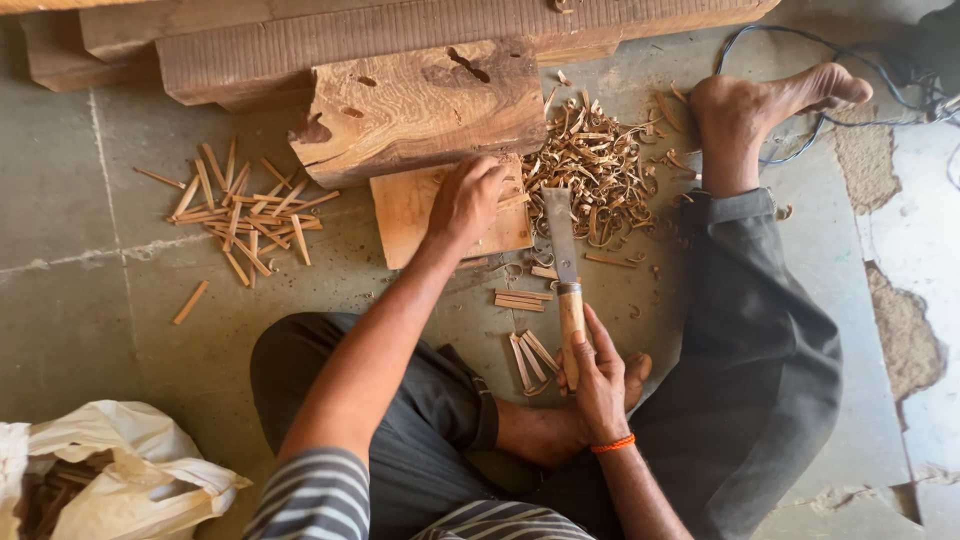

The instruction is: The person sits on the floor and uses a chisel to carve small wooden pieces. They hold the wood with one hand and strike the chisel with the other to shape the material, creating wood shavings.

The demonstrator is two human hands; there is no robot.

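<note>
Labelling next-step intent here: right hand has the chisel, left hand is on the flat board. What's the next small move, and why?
Probably bring the chisel blade over to the board where the left hand is. The right hand grips its wooden handle, blade pointing at the board's edge but beside it, above the cut strips. The shavings suggest paring there.

surface: grey concrete floor (80,300), cracked at right | on it: flat wooden board (410,215), rough timber block (420,110), long beams (300,45) | pile of thin wood sticks (245,210) at left | curled shavings (595,165) | white plastic bag (130,470) | blue cable (800,140)
</note>
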